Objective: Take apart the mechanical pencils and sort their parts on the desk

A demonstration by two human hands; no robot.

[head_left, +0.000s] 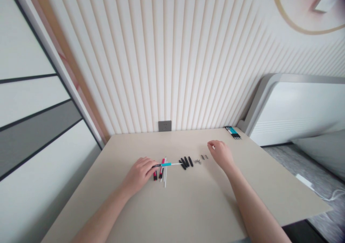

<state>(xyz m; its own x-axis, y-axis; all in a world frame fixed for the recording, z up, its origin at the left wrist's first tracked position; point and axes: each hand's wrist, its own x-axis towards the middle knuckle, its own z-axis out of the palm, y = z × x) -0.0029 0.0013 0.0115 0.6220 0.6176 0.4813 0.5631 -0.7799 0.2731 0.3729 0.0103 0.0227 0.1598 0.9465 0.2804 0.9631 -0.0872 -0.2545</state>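
Hands apart: left hand (pixel 140 173) pinches the blue pen (pixel 169 164) at centre frame (light, stiff, slick; probably best gripped mid-barrel); right hand (pixel 221 154) curls, grip unclear.

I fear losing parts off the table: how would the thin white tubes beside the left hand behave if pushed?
The white tubes look round and very thin, so they would probably roll easily on the smooth table. They seem light; a nudge may scatter them. Being so slender, they might flex slightly when lifted by one end.
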